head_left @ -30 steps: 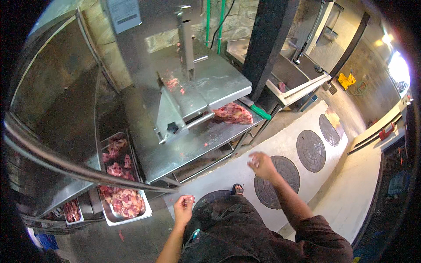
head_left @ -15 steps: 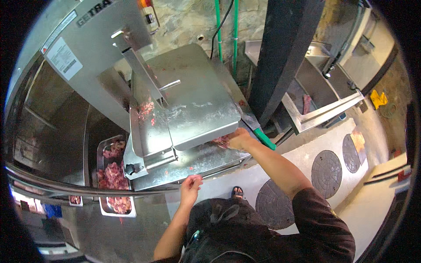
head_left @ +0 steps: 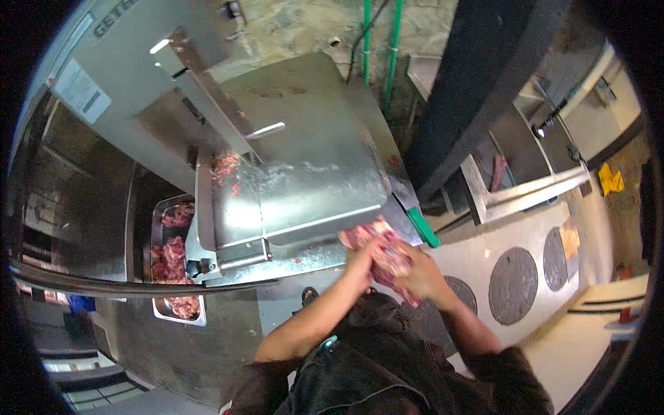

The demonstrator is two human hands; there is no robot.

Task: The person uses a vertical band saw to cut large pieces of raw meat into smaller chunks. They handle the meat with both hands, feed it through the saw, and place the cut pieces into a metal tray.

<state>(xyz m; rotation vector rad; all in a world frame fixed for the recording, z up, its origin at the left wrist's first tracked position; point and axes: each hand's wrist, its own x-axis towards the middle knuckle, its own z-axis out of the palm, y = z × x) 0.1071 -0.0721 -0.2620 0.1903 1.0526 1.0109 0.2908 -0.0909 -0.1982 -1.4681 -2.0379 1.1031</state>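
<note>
A long slab of raw red meat with pale fat and bone (head_left: 389,256) is held between both hands, just off the front edge of a steel meat saw's table (head_left: 311,187). My left hand (head_left: 360,266) grips its left side, fingers closed around it. On the opposite side my right hand (head_left: 420,273) is wrapped round the meat. Small red meat scraps (head_left: 225,169) lie on the saw table near the upright blade guard (head_left: 207,90). A green-handled knife (head_left: 422,227) rests at the right, beside the table; part of its blade shows.
To the left, a steel tray of cut meat (head_left: 169,259) stands by the saw, with a second meat tray (head_left: 183,308) lower down. A dark post (head_left: 477,97) rises at right, before a steel sink (head_left: 512,194) containing a reddish piece. Round covers (head_left: 513,285) lie in the floor.
My right hand has drawn the meat from beneath the saw table's front edge toward my body. My left hand has moved right and taken hold of it too. The view has shifted slightly.
</note>
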